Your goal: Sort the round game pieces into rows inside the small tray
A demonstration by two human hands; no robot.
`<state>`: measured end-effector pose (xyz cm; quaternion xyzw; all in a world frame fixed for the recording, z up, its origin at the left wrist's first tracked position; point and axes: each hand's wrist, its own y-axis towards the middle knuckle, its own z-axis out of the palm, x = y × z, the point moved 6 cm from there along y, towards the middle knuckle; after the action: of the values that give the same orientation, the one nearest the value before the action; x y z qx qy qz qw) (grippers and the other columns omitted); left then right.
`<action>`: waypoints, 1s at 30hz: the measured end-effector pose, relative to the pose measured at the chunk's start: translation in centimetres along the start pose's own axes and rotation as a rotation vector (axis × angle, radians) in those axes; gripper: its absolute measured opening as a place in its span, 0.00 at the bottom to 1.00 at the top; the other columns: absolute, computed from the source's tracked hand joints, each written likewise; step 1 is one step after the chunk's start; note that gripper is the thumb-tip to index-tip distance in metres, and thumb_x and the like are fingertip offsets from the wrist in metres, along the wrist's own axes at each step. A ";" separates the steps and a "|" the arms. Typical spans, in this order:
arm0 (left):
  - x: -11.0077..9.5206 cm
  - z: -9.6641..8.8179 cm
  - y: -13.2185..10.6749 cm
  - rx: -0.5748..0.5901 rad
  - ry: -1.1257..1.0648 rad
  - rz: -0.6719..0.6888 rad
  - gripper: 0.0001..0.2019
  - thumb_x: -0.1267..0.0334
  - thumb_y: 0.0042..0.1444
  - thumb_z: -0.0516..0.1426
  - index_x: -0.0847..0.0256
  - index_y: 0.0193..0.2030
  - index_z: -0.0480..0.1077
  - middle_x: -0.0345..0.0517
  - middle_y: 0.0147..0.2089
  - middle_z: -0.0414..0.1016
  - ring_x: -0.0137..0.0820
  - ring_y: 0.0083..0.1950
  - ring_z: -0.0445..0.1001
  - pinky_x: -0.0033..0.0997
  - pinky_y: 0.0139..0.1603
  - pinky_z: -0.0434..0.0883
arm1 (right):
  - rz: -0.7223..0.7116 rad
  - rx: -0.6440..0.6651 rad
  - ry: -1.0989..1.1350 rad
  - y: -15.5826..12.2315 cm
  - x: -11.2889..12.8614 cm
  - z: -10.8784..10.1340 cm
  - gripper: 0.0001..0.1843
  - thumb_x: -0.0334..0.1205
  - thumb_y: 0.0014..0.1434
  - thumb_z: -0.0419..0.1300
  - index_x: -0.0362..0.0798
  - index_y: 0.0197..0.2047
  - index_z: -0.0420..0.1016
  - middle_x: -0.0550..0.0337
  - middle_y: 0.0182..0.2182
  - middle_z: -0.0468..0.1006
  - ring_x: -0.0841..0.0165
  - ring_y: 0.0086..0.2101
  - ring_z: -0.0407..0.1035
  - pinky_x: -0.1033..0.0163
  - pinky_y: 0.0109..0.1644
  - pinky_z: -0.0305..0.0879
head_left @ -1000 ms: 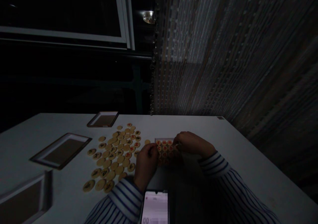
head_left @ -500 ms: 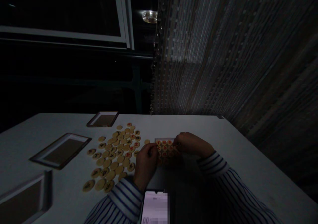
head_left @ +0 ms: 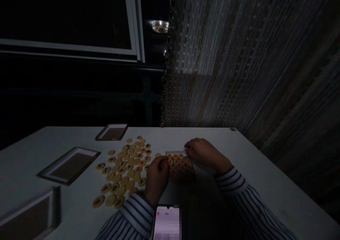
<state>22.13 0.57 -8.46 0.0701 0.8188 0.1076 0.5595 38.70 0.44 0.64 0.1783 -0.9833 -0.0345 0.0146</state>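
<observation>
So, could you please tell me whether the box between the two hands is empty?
It is not empty: rows of round pieces with red characters lie inside the box.

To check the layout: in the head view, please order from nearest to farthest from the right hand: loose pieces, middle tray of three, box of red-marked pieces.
From the right hand:
1. box of red-marked pieces, just left
2. loose pieces, farther left
3. middle tray, left beyond them

Looks smooth and matt across the white surface [head_left: 255, 165]; matt, like pale wood, on the round pieces [head_left: 124, 181]; like cloth on the striped sleeves [head_left: 240, 190]; rough, stringy, faintly glossy on the curtain [head_left: 207, 66] beyond the far edge.
</observation>
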 end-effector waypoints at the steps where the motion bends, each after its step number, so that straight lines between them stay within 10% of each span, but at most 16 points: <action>1: -0.1 -0.1 0.0 -0.006 0.012 0.011 0.13 0.61 0.51 0.49 0.63 0.39 0.71 0.49 0.39 0.75 0.35 0.41 0.72 0.35 0.43 0.67 | 0.021 -0.016 0.018 -0.2 0.0 -0.1 0.17 0.36 0.57 0.47 0.45 0.47 0.70 0.52 0.43 0.74 0.66 0.44 0.66 0.64 0.47 0.55; 13: -1.0 -0.5 -1.4 0.058 0.112 0.039 0.15 0.63 0.51 0.48 0.63 0.43 0.68 0.52 0.42 0.73 0.38 0.45 0.70 0.38 0.46 0.65 | 0.299 -0.081 0.319 -4.3 -1.7 6.9 0.21 0.40 0.60 0.43 0.41 0.53 0.63 0.48 0.48 0.70 0.65 0.47 0.65 0.64 0.49 0.57; 30: -1.2 0.0 -1.6 0.132 0.122 -0.004 0.14 0.62 0.53 0.48 0.63 0.44 0.67 0.52 0.41 0.74 0.36 0.42 0.72 0.35 0.42 0.66 | 0.190 -0.157 0.652 -4.8 -0.6 7.0 0.22 0.42 0.61 0.40 0.47 0.53 0.65 0.55 0.48 0.71 0.66 0.47 0.65 0.63 0.48 0.60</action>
<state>22.61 -1.25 -7.81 0.0985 0.8568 0.0563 0.5030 40.68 -3.36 -6.65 0.0859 -0.9334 -0.0500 0.3449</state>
